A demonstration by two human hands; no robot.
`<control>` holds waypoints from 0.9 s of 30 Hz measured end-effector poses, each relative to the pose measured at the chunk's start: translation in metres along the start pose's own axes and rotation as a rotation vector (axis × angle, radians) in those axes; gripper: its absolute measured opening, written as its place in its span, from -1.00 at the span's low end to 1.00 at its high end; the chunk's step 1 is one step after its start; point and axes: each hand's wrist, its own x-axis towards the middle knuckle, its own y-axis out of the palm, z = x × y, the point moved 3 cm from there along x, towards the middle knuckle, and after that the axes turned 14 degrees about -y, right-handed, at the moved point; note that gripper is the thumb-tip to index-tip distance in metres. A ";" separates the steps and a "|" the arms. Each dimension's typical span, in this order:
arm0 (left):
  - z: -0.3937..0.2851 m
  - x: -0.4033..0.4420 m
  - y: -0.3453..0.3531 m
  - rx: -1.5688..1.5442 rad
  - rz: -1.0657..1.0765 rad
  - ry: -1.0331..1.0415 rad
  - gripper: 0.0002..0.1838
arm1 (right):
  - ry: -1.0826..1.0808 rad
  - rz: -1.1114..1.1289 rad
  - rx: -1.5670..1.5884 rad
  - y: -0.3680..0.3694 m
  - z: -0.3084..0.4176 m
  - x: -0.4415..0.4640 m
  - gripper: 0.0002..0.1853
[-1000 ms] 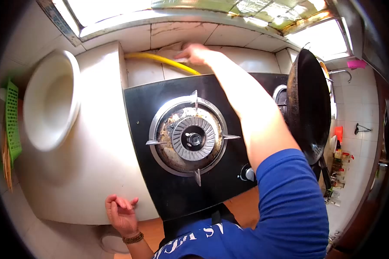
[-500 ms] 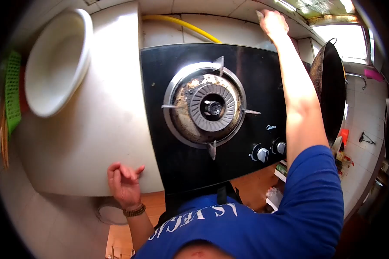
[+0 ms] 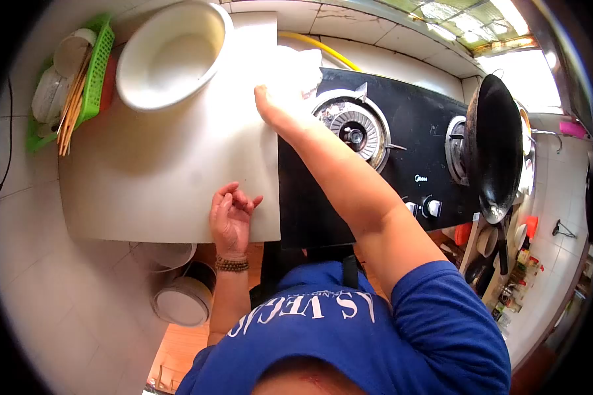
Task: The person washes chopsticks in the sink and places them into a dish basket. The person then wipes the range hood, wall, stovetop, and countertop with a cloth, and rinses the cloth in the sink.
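My right hand is over the right part of the pale countertop, beside the black gas stove. Its fingers are partly lost in glare and look closed. A white crumpled thing, bag-like or cloth-like, hangs at the hand by the stove's back left corner; its kind is washed out. My left hand rests palm up at the counter's front edge, fingers loosely bent and apart, holding nothing. The near burner is partly covered by my right forearm.
A white basin stands at the counter's back left. Left of it, a green basket holds bowls and chopsticks. A black wok stands tilted on the right burner. A yellow hose runs behind the stove. Lidded buckets sit below the counter.
My right hand has swung from behind the stove's right side leftward to the counter, and the white crumpled thing now shows beside it. The view has shifted; my left hand keeps its pose.
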 end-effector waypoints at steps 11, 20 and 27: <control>-0.016 -0.064 0.007 0.275 -0.073 0.248 -0.70 | -0.240 0.367 -0.179 0.026 0.047 -0.111 -0.81; -0.004 -0.118 -0.003 0.367 -0.175 0.270 -0.72 | -0.654 0.028 -0.238 0.032 0.075 -0.291 -0.79; -0.070 -0.042 0.002 0.492 -0.271 0.129 -0.64 | -0.079 -0.012 0.582 -0.063 0.019 -0.290 -0.82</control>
